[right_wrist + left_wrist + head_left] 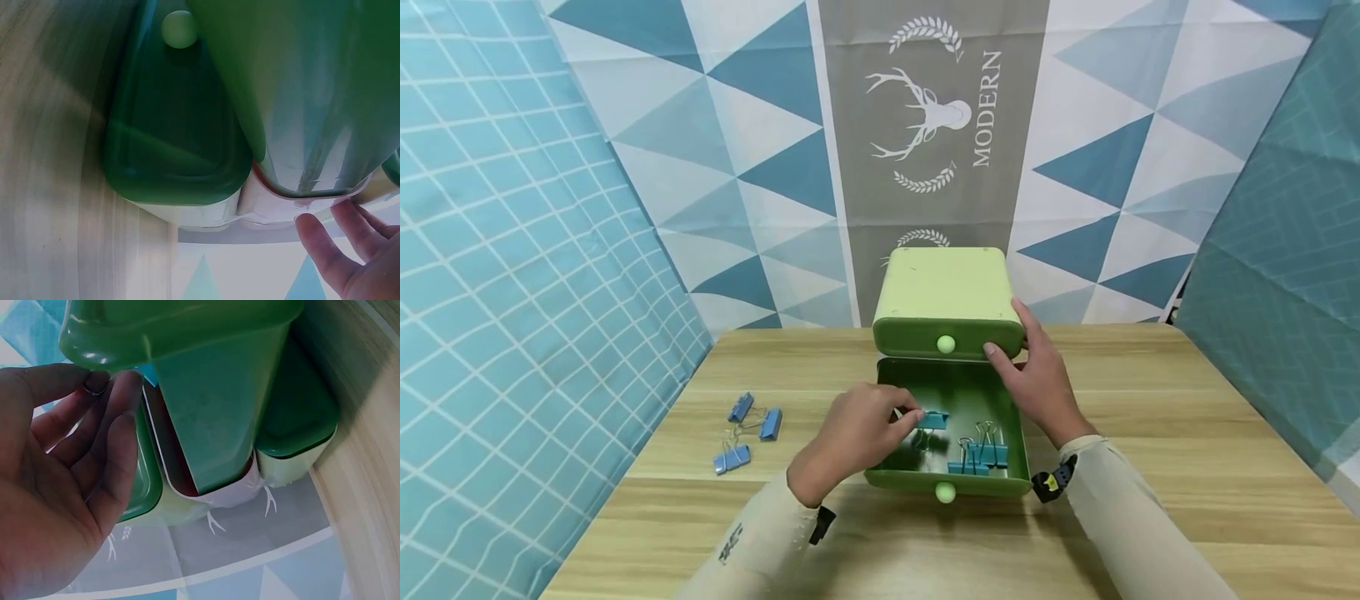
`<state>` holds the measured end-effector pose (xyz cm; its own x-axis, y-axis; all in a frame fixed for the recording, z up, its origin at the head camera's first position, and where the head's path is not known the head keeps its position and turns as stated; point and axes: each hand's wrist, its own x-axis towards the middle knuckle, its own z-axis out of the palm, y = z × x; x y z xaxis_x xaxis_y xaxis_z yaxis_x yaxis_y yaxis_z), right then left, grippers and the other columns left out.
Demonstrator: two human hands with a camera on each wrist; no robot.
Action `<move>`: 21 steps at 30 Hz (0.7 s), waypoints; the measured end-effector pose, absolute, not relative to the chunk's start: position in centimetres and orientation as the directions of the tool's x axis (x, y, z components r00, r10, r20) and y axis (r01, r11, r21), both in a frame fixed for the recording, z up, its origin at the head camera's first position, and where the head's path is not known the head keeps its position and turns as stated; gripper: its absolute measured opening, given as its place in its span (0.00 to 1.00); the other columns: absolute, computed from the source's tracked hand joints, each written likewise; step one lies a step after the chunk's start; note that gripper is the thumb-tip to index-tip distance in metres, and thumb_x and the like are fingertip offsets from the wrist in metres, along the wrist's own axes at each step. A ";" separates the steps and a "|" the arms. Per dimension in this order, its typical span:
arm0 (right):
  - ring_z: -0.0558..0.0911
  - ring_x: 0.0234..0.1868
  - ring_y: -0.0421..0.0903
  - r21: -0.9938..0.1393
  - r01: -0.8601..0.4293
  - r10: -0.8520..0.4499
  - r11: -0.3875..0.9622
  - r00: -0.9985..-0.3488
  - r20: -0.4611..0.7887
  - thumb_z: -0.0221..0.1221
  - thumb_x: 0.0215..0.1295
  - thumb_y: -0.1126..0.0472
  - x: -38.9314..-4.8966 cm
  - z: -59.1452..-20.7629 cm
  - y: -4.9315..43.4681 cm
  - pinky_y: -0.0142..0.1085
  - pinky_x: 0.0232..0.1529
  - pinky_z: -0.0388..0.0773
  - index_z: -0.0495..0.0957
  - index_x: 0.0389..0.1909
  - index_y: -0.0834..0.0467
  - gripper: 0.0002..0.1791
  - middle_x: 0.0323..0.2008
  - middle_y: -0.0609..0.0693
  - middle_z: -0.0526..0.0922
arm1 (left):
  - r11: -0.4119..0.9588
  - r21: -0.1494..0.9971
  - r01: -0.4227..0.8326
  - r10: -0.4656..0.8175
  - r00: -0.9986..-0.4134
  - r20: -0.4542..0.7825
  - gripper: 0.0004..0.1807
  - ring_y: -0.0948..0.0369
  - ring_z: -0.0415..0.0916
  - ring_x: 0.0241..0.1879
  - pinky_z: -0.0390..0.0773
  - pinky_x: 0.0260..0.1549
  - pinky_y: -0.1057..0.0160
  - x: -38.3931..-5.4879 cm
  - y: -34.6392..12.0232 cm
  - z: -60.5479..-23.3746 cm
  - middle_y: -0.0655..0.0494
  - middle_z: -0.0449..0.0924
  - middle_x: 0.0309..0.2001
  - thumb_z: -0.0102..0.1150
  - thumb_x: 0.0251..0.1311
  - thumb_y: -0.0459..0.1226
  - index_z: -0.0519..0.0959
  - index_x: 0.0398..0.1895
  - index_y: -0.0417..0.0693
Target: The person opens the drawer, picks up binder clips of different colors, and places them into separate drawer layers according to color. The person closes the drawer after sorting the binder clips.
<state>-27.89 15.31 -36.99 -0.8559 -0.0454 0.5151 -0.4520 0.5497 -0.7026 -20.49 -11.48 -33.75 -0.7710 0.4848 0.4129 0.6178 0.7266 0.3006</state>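
A small drawer cabinet point(946, 283) with a pale green top stands on the table, its middle drawer point(880, 479) pulled out. Over the drawer's left part, my left hand point(853, 429) pinches a blue binder clip point(934, 421) between thumb and fingertips. In the left wrist view only a blue corner of the clip point(150, 374) shows beside the fingers. Other blue binder clips point(988, 454) lie at the drawer's front right. My right hand point(1045, 383) rests at the cabinet's right front corner, thumb on the top drawer's front and fingers, fairly straight, along the side.
Three blue binder clips point(771, 424) lie on the wooden table point(805, 358) left of the cabinet. The closed bottom drawer point(178, 131), with a round pale knob point(180, 29), sits beneath the open one. Patterned cloth point(760, 167) hangs behind the table.
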 end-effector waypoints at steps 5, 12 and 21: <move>0.77 0.58 0.58 -0.706 -0.450 -0.042 0.547 -0.857 0.514 0.58 0.71 0.42 -27.9 -36.9 15.2 0.53 0.42 0.82 0.45 0.80 0.36 0.43 0.68 0.58 0.67 | 0.736 0.297 0.609 0.505 -0.785 0.358 0.09 0.73 0.74 0.25 0.73 0.23 0.71 -20.6 -11.0 -33.7 0.64 0.86 0.32 0.63 0.68 0.43 0.89 0.38 0.52; 0.77 0.59 0.58 -0.705 -0.452 -0.041 0.546 -0.855 0.517 0.57 0.71 0.40 -28.2 -36.7 15.2 0.54 0.42 0.82 0.44 0.80 0.36 0.44 0.67 0.58 0.68 | 0.747 0.261 0.612 0.526 -0.783 0.331 0.08 0.71 0.70 0.22 0.70 0.20 0.69 -20.9 -10.2 -33.5 0.66 0.83 0.29 0.63 0.68 0.43 0.89 0.38 0.52; 0.77 0.58 0.59 -0.712 -0.447 -0.042 0.541 -0.860 0.509 0.58 0.71 0.42 -27.8 -36.9 15.3 0.54 0.41 0.83 0.45 0.81 0.37 0.44 0.67 0.59 0.68 | 0.755 0.238 0.611 0.544 -0.786 0.292 0.07 0.70 0.69 0.20 0.69 0.17 0.68 -20.7 -9.6 -33.6 0.68 0.81 0.27 0.63 0.68 0.43 0.88 0.36 0.55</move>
<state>-27.84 15.29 -36.89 -0.8600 -0.0418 0.5086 -0.4474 0.5411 -0.7121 -20.71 -9.59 -33.59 -0.7864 0.5444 0.2919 0.6110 0.7551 0.2377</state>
